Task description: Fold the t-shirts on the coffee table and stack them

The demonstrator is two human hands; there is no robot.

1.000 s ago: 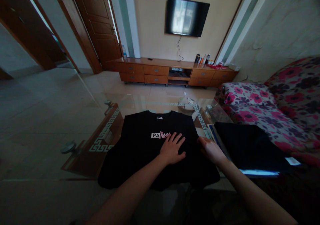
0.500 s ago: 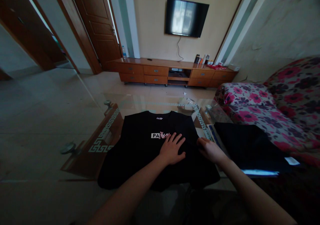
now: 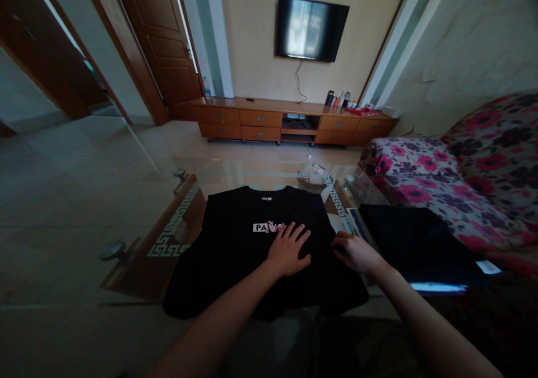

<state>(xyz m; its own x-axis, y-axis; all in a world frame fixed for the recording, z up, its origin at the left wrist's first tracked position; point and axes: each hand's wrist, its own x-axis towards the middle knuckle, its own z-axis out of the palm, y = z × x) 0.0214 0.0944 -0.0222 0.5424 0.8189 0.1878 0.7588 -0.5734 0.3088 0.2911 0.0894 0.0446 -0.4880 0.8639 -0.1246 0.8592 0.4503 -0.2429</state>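
One glass table (image 3: 138,198) holds one black shirt (image 3: 235,254), spread flat in the middle. One dark cloth (image 3: 416,243) lies to its right. Two hands rest on the shirt. The left hand (image 3: 289,249) lies flat, fingers spread. The right hand (image 3: 355,252) pinches the shirt's right edge.

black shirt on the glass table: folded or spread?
Spread: the shirt lies flat, front up, collar and print showing, left hand flat on it.

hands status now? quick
Left hand: open, flat on the black T-shirt.
Right hand: fingers curled at the T-shirt's right edge; grip cannot be told.
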